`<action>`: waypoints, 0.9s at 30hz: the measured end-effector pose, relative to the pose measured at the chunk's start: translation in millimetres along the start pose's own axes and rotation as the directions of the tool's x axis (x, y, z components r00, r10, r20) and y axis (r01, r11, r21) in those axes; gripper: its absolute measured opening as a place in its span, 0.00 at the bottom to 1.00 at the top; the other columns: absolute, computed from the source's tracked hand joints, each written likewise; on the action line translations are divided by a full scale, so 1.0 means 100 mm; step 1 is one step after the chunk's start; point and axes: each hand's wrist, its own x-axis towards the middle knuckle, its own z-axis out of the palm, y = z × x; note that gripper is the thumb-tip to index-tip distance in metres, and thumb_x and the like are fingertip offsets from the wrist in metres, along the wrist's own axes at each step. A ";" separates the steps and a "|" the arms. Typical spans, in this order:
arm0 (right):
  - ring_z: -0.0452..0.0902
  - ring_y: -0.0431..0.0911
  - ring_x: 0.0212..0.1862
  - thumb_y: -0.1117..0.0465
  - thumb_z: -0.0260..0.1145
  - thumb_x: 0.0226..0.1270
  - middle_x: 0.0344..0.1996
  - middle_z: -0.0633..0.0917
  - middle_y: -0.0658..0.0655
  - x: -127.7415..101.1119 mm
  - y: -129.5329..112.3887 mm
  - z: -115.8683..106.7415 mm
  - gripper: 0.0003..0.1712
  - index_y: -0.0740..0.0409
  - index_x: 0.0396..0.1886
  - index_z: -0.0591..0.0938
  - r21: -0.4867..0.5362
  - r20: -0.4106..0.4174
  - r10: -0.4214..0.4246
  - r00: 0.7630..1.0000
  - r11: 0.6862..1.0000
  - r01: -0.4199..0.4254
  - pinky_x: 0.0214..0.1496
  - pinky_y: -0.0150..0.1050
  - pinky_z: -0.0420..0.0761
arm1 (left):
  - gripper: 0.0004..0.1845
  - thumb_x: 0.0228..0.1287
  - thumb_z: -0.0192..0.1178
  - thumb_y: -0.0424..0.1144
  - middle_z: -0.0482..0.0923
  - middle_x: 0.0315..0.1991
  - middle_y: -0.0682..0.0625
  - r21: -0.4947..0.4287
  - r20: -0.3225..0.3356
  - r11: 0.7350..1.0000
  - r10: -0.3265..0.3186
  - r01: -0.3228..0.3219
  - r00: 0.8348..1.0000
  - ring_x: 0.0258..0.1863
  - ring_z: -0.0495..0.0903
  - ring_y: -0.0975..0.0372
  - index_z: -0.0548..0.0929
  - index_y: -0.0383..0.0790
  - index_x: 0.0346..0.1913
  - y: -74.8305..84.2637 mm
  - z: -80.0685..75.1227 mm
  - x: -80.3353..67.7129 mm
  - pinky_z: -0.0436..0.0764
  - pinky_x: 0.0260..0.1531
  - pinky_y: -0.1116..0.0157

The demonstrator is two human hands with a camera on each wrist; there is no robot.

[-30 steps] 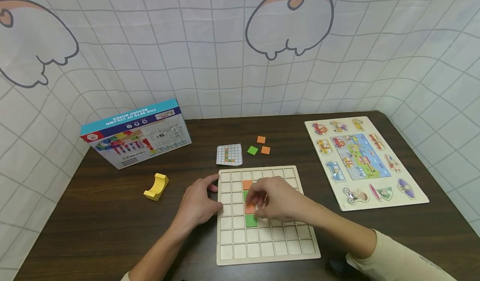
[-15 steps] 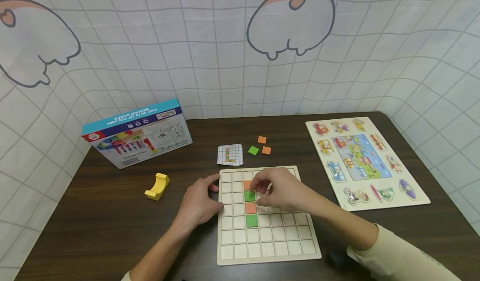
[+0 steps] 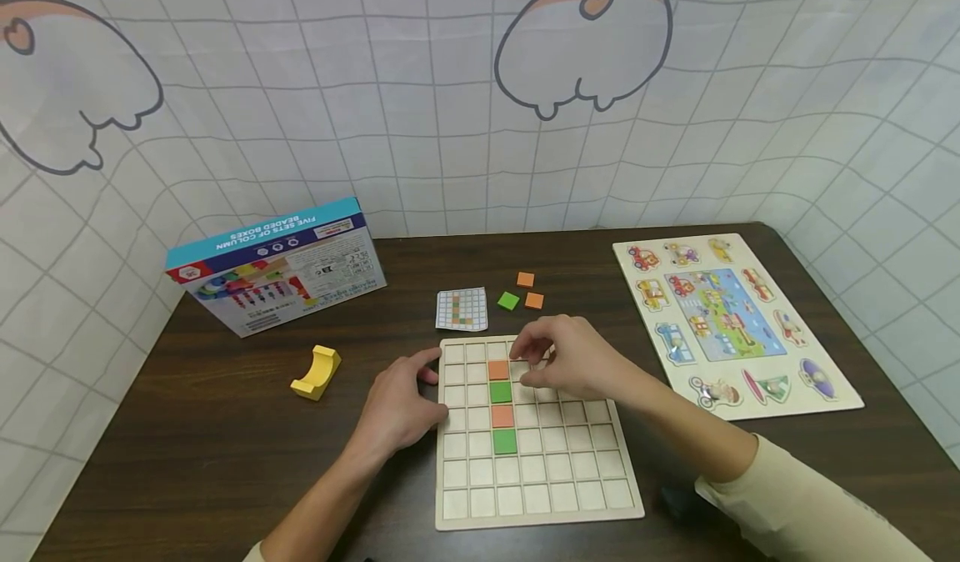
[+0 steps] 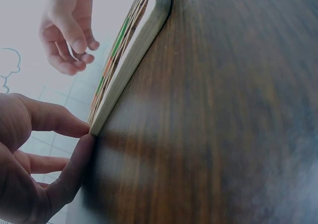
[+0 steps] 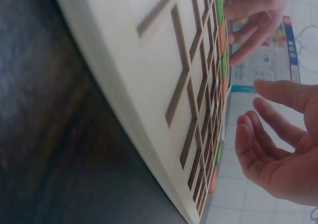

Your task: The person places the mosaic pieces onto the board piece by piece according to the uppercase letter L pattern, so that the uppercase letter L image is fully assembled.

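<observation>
A pale wooden grid board (image 3: 543,469) lies on the dark table. One of its columns holds a run of tiles: an orange tile (image 3: 498,369), a green tile (image 3: 500,392), a second orange tile (image 3: 502,416) and a second green tile (image 3: 505,442). My left hand (image 3: 393,403) touches the board's left edge with thumb and forefinger spread along it. Over the upper part of the board hovers my right hand (image 3: 568,358), fingers loosely curved. In the right wrist view nothing is between the right hand's thumb and fingers (image 5: 263,144). A small printed pattern card (image 3: 461,308) lies behind the board.
Loose orange (image 3: 526,279) and green tiles (image 3: 508,300) lie beyond the board. A peg puzzle (image 3: 727,320) is at right. At left are a cardboard box (image 3: 292,270) and a yellow curved block (image 3: 316,373). A grid-patterned cloth (image 3: 435,170) hangs behind.
My right hand has moved up and away from the tile column, uncovering the upper green and orange tiles. My left hand stays at the board's edge.
</observation>
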 end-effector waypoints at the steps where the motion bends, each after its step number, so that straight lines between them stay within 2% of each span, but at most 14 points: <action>1: 0.81 0.45 0.38 0.65 0.77 0.57 0.33 0.86 0.50 0.01 0.01 -0.01 0.12 0.55 0.43 0.89 0.002 -0.004 0.005 1.000 1.000 -0.005 0.42 0.36 0.83 | 0.42 0.45 0.74 0.28 0.80 0.44 0.48 -0.001 0.001 1.000 0.000 0.000 1.000 0.43 0.74 0.53 0.78 0.42 0.71 0.00 0.00 0.00 0.72 0.41 0.59; 6: 0.80 0.42 0.38 0.65 0.77 0.57 0.34 0.87 0.51 0.05 0.05 -0.05 0.13 0.56 0.43 0.89 0.004 -0.024 0.035 0.999 0.999 -0.035 0.44 0.37 0.83 | 0.42 0.46 0.74 0.28 0.80 0.44 0.48 -0.008 0.003 1.000 -0.001 0.001 1.000 0.42 0.74 0.53 0.78 0.42 0.71 0.01 0.00 0.00 0.72 0.39 0.59; 14: 0.79 0.43 0.38 0.64 0.75 0.58 0.32 0.85 0.48 0.10 0.12 -0.12 0.13 0.56 0.44 0.90 -0.005 -0.049 0.051 0.998 0.999 -0.051 0.44 0.40 0.81 | 0.42 0.46 0.75 0.28 0.80 0.44 0.47 -0.016 0.007 1.000 -0.002 0.002 1.000 0.42 0.74 0.53 0.78 0.42 0.71 0.00 0.00 0.01 0.72 0.39 0.59; 27: 0.82 0.43 0.41 0.65 0.78 0.58 0.39 0.89 0.54 0.20 0.21 -0.21 0.14 0.57 0.44 0.90 0.009 -0.084 0.101 0.991 0.995 -0.100 0.49 0.42 0.80 | 0.42 0.45 0.75 0.28 0.80 0.44 0.48 -0.009 0.007 1.000 -0.005 0.006 1.000 0.42 0.74 0.53 0.78 0.42 0.71 0.00 0.00 0.01 0.72 0.40 0.59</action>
